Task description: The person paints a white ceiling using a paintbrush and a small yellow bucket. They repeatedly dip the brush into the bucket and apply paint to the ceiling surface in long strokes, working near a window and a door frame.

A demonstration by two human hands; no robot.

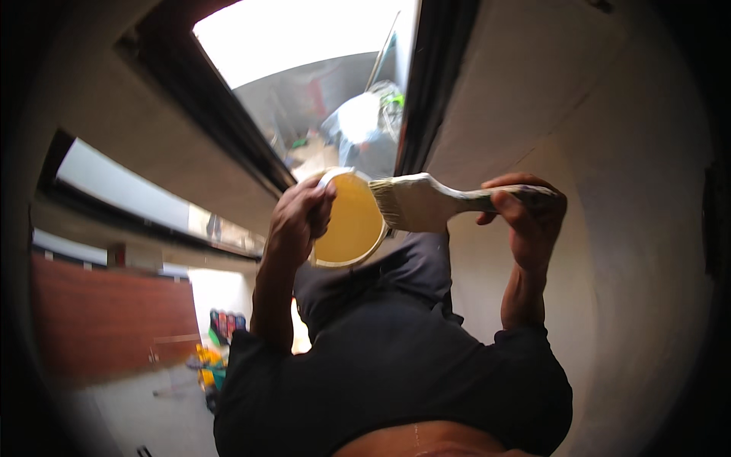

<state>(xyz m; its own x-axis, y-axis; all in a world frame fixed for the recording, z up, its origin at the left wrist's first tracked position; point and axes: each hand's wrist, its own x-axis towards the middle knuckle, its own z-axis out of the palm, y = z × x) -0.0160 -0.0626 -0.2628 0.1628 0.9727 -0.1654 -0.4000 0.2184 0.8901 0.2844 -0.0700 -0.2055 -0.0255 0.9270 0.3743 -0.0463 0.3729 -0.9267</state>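
Two hands are busy in front of us, and we use the round tub [352, 221] as our marker. We see that the tub is white with yellow stuff inside, and it is tipped so that its open top faces us. Our left hand [298, 219] is closed around the tub's left rim, with the fingers curled over the edge. Our right hand [529, 217] is to the right of the tub, wrapped tight around the handle of a wide paint brush [426, 202]. We see the brush lying flat, with its pale bristles pointing left and touching the tub's right rim. Above the tub we see a dark window frame [417, 99] with bright light and blurry things beyond it. To the right of the tub is a plain pale wall [624, 190]. Below the tub we see our dark clothes [396, 358].
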